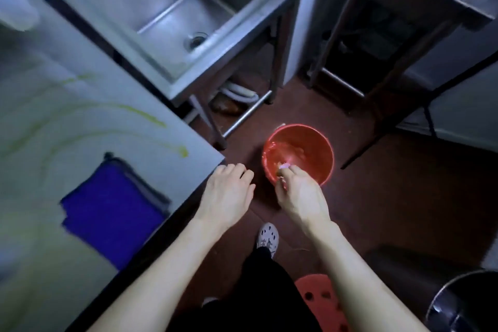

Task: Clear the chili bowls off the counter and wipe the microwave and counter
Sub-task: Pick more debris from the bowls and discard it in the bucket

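Observation:
A steel counter (89,127) fills the left, streaked with yellow-green smears that end in a blob (184,152) near its corner. A folded blue cloth (113,210) lies on the counter near its front edge. On the dark floor stands a red bucket (320,148) with scraps inside. My right hand (299,191) hovers over the bucket's near rim, fingers curled round a small pale object that is too blurred to name. My left hand (229,191) hangs beside the counter corner with loosely curled fingers, holding nothing. No chili bowl or microwave is in view.
A steel sink (172,16) stands behind the counter, with pipes beneath it. A steel table frame (390,35) is at the back right. A red perforated stool (320,302) and a dark round bin (466,302) sit near my feet.

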`<action>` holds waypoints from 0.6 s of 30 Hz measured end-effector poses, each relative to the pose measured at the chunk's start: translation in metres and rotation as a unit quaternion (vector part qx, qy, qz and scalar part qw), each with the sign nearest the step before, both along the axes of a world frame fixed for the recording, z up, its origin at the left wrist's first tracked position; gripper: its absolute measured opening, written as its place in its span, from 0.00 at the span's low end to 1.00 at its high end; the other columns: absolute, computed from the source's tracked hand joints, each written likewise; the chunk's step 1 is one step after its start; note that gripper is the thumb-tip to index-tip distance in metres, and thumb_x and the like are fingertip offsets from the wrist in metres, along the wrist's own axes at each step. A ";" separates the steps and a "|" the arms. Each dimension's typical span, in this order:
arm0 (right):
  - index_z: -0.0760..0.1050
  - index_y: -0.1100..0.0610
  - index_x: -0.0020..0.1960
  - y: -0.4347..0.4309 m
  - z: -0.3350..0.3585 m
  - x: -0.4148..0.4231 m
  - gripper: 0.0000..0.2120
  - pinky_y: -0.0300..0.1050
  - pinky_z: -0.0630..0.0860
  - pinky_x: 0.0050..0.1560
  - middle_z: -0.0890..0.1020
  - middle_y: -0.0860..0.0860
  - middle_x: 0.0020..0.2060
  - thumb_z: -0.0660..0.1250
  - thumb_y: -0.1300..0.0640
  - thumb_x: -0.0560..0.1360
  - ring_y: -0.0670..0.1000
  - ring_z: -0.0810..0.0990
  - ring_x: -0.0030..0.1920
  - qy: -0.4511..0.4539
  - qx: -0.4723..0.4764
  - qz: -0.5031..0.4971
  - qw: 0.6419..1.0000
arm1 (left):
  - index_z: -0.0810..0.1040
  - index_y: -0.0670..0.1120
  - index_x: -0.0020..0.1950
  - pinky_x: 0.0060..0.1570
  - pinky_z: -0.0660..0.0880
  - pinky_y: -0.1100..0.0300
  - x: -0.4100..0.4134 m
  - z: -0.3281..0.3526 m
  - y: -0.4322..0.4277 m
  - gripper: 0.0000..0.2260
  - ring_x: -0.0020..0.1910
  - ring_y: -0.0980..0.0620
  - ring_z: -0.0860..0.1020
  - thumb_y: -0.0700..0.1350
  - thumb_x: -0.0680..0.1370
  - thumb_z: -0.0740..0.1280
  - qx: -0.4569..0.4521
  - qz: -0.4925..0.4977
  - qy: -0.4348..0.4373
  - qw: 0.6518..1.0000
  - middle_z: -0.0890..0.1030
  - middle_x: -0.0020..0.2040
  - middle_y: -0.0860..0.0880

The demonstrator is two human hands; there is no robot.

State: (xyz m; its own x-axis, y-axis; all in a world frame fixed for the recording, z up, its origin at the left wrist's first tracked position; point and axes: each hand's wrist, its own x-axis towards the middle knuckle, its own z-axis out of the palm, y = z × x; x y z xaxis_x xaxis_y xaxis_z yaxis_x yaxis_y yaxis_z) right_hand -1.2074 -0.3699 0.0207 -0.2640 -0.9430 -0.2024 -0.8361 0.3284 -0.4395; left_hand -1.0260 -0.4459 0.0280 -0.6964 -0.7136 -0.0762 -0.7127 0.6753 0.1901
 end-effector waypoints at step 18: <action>0.81 0.59 0.58 0.093 0.118 0.524 0.11 0.57 0.77 0.50 0.83 0.58 0.52 0.68 0.57 0.78 0.66 0.81 0.51 0.005 -0.158 0.554 0.818 | 0.81 0.46 0.59 0.58 0.77 0.43 0.521 0.132 0.328 0.11 0.55 0.41 0.81 0.49 0.81 0.67 -0.128 0.581 -0.045 0.802 0.80 0.54 0.47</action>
State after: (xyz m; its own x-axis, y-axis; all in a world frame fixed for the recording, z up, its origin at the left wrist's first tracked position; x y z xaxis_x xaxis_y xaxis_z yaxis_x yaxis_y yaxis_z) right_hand -0.6830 -0.2767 0.1382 0.7868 -0.6099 0.0945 -0.5483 -0.7611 -0.3466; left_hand -0.5054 -0.1174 0.1601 0.4508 -0.8774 0.1644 -0.8924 -0.4468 0.0627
